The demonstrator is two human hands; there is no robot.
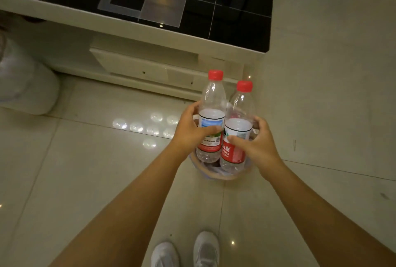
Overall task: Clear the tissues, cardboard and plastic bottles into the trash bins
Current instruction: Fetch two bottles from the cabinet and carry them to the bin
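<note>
I find two plastic bottles held side by side above a small trash bin [222, 175] on the tiled floor. The left hand [190, 131] is wrapped around the left bottle [211, 116] at its label, thumb across the front. The right hand [255, 142] grips the right bottle [237, 136] at the same height, thumb on the label and fingers round the far side. Both bottles carry red caps and look clear and empty or nearly so.

The relation that governs the coming move is vertical. Each bottle stands with its long axis close to upright, cap pointing up and away from me, base pointing down. The bases sit directly over the bin's mouth, and the bin rim shows just beneath and behind them. I cannot tell whether either base already touches the liner or the contents; most of the opening is hidden by the bottles and hands.

Neither hand has an advantage in reach: both are level and equally near the bin. I judge that the release is the step in hand, and that a straight drop should carry both bottles in. The bin mouth looks narrow for two bottles together, so one could catch the rim.

A low table [137, 31] with a dark top stands beyond the bin, apart from it.
</note>
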